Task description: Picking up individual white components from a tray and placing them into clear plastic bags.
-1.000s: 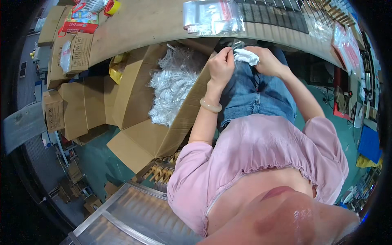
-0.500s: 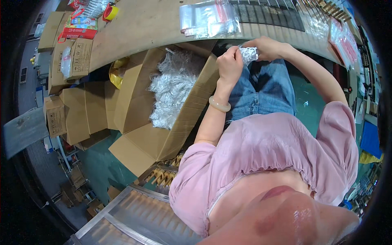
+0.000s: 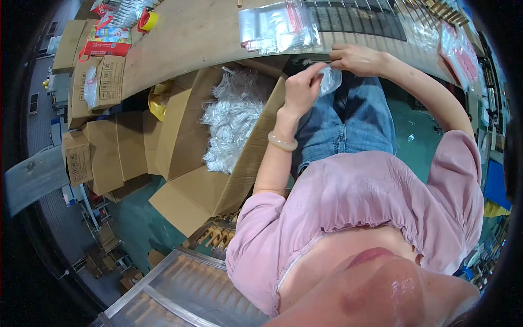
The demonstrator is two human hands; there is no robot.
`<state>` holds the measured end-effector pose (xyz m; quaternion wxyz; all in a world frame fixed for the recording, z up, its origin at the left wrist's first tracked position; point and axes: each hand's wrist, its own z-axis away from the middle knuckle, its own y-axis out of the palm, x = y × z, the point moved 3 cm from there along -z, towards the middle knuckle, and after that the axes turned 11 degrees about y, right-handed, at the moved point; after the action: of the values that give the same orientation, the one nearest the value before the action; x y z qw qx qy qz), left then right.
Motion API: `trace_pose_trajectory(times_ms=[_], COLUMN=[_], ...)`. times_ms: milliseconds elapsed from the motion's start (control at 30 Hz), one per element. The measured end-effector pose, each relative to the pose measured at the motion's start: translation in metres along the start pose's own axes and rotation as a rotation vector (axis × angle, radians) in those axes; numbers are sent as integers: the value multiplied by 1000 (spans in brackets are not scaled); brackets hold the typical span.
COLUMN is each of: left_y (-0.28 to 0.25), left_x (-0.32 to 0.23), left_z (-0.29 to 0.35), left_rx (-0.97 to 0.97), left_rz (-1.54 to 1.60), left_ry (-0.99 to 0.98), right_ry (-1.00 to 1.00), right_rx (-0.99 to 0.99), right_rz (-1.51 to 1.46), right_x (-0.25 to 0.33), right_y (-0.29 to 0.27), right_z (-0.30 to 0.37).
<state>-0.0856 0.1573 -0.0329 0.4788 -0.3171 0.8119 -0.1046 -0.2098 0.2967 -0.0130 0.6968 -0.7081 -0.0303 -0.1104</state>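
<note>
Just off the table's front edge, my left hand [image 3: 300, 90] is closed in a pinch on the upper edge of a small clear plastic bag [image 3: 330, 82]. The bag hangs over my lap, and something whitish shows inside that I cannot make out. My right hand [image 3: 357, 59] is at the table edge, its fingers curled and pressed together at the bag's top corner. Left of my left forearm stands an open cardboard box [image 3: 177, 128], with many filled clear bags [image 3: 231, 122] heaped in it.
A stack of flat clear zip bags [image 3: 278, 28] lies on the table [image 3: 185, 38] beside a dark mat [image 3: 357, 23] with thin rods. More bags [image 3: 457, 57] hang at the right edge. Yellow tape [image 3: 147, 21] and a red carton [image 3: 109, 41] sit far left.
My left hand has moved slightly left and down, and my right hand slightly up. The white bundle between them now appears as a clear bag hanging lower from my fingers.
</note>
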Motion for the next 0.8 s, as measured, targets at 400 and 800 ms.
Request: trace_pose_trajectory(times_ms=[400,800], left_y=[-33,-45], left_x=[23,27], left_z=[14,20], left_rx=[-51,2], left_rz=[11,-181], left_ry=[136,360], right_ry=[621,646], right_rx=[-250,-338], right_rz=[-856,-937], right_x=[7,20], right_y=[2,25], right_z=[25,24])
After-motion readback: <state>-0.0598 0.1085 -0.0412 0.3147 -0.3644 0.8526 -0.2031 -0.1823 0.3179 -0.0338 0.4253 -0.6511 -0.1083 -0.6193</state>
